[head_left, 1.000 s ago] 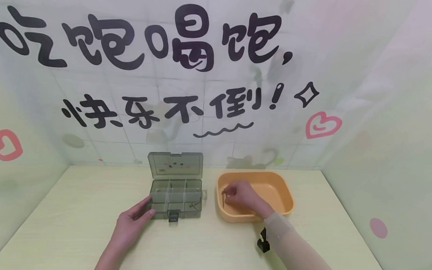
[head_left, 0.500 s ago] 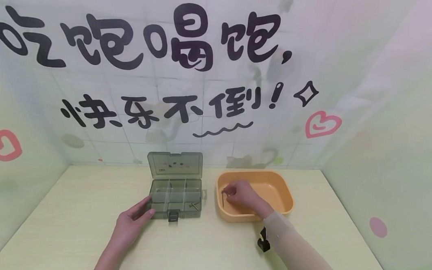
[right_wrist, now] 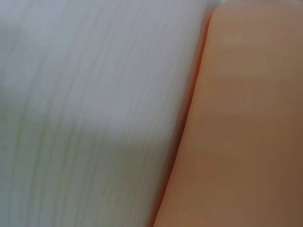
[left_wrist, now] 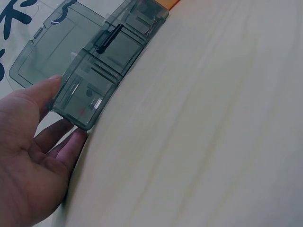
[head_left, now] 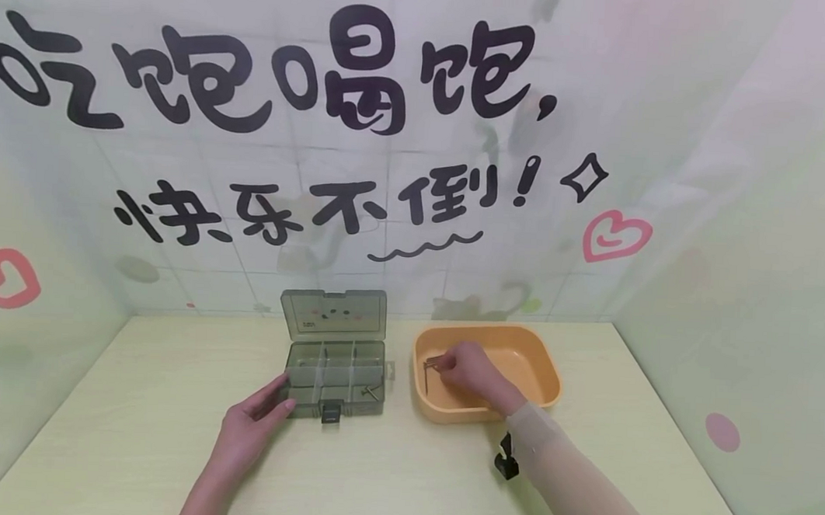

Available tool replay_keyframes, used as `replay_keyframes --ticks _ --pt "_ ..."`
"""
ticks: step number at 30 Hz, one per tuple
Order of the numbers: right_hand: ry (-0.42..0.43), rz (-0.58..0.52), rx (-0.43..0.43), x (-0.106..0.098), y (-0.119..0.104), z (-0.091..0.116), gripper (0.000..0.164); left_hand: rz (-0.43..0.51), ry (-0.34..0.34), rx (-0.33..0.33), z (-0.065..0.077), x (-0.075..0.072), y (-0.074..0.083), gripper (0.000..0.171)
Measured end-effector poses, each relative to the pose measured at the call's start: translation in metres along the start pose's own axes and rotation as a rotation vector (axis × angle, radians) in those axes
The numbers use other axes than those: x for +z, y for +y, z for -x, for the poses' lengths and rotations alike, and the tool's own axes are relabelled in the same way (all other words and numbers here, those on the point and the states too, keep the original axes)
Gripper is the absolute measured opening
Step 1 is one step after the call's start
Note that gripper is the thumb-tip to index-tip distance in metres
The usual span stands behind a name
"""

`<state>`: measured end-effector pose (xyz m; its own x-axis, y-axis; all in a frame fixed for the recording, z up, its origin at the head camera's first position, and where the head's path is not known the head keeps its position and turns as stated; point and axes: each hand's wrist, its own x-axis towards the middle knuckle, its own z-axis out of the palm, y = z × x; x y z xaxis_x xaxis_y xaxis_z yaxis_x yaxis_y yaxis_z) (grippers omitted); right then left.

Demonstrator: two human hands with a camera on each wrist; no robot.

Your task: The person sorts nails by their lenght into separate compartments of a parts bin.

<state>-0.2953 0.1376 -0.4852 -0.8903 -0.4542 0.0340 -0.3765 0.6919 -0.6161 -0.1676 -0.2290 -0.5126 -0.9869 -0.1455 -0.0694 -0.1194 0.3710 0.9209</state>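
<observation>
A translucent grey-green compartment box (head_left: 336, 376) stands with its lid (head_left: 335, 316) raised at the back. My left hand (head_left: 253, 428) holds its left end between thumb and fingers, also plain in the left wrist view. Screws (head_left: 372, 393) lie in the box's front right compartment. Inside the left part of the orange tub (head_left: 553, 385), my right hand (head_left: 473, 371) has its fingertips pinched on a thin metal screw (head_left: 433, 361). Another screw (head_left: 426, 379) is just below the fingertips, by the tub's left wall. The right wrist view shows only the tub's blurred outer wall (right_wrist: 236, 118) and the table.
The pale wooden table (head_left: 373, 481) meets a printed backdrop (head_left: 397, 280) behind the box and tub. A gap separates the box from the tub. A small black clip-like part (head_left: 506, 458) hangs beneath the right wrist.
My right hand has drawn slightly to the right inside the tub, and more of the screw shows at its fingertips. The left hand and the box stay in place.
</observation>
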Motion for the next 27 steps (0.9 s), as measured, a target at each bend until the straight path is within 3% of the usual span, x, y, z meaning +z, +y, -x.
replay_keyframes --ticks 18,27 --pt "-0.020 -0.010 -0.020 -0.0027 0.0034 0.0015 0.020 -0.001 -0.002 -0.004 -0.0004 0.0006 -0.0018 0.061" --pt "0.020 -0.058 0.070 -0.0079 -0.0016 -0.0008 0.016 -0.003 0.000 -0.004 -0.0018 -0.0001 -0.0024 0.060"
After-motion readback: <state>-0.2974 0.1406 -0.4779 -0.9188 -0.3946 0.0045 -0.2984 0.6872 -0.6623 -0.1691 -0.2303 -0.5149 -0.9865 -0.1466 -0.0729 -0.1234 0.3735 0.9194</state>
